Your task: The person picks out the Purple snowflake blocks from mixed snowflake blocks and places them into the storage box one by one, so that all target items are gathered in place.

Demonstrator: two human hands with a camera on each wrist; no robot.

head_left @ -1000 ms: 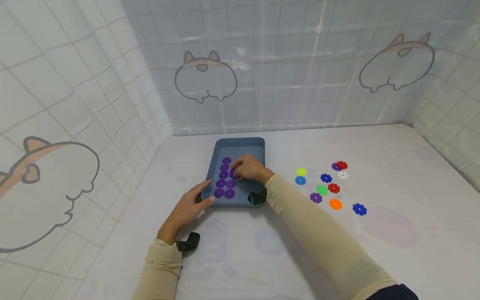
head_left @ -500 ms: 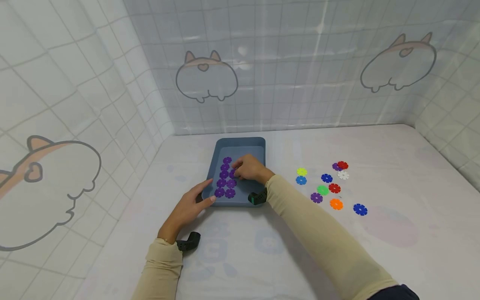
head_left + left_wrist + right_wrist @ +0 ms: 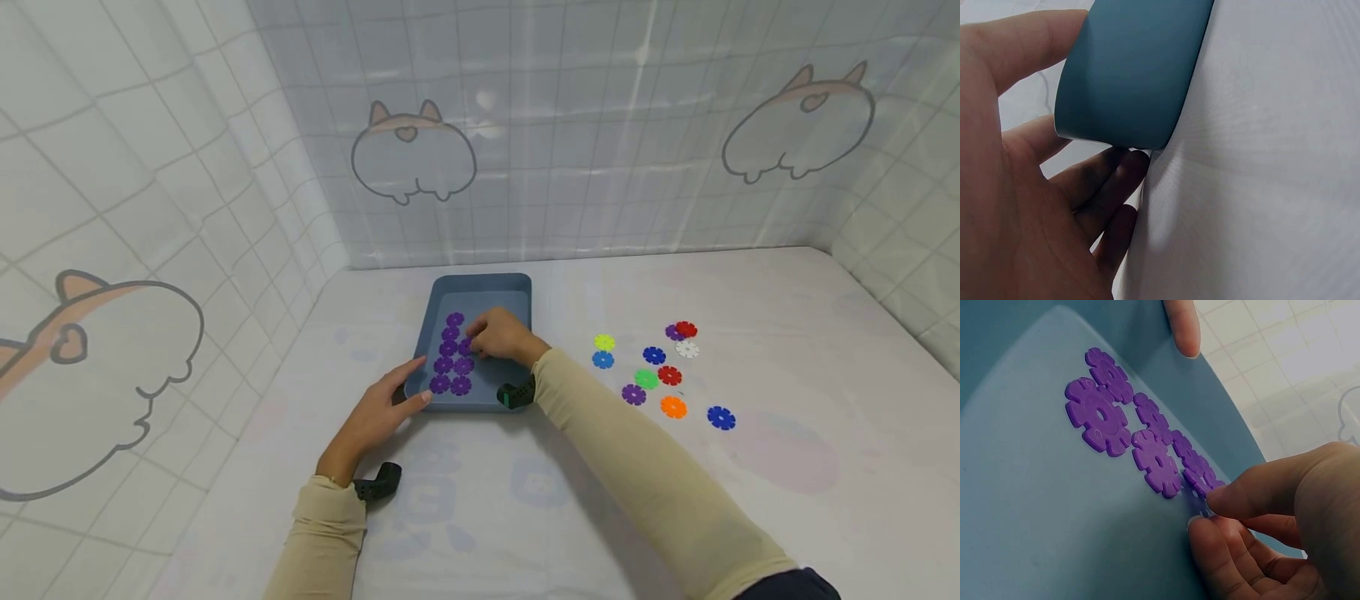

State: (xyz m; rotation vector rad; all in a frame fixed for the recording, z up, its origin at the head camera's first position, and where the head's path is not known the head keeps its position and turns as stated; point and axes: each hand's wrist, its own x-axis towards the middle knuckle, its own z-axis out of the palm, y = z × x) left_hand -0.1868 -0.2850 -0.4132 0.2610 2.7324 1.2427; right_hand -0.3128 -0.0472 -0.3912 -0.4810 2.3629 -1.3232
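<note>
A grey-blue tray [image 3: 483, 290] holds several purple snowflake discs [image 3: 442, 365], lying flat in two columns on its left side. My left hand [image 3: 375, 421] spans the tray's near left corner, its relaxed thumb and fingers against the walls. In the left wrist view, the thumb side meets the tray wall [image 3: 1129, 75] and the lower fingers lie loosely bent by the corner. Over the tray's middle, my right hand [image 3: 498, 335] pinches a purple snowflake disc [image 3: 1196, 482] at the upper end of the right column. The fingertips partly hide that disc.
Right of the tray lie loose discs: yellow [image 3: 604, 342], light blue [image 3: 603, 360], green [image 3: 646, 379], orange [image 3: 673, 407], white [image 3: 687, 349], plus several red, dark blue and purple ones. A red disc [image 3: 686, 329] overlaps a purple one. Tiled-pattern walls [image 3: 585, 167] enclose the white table.
</note>
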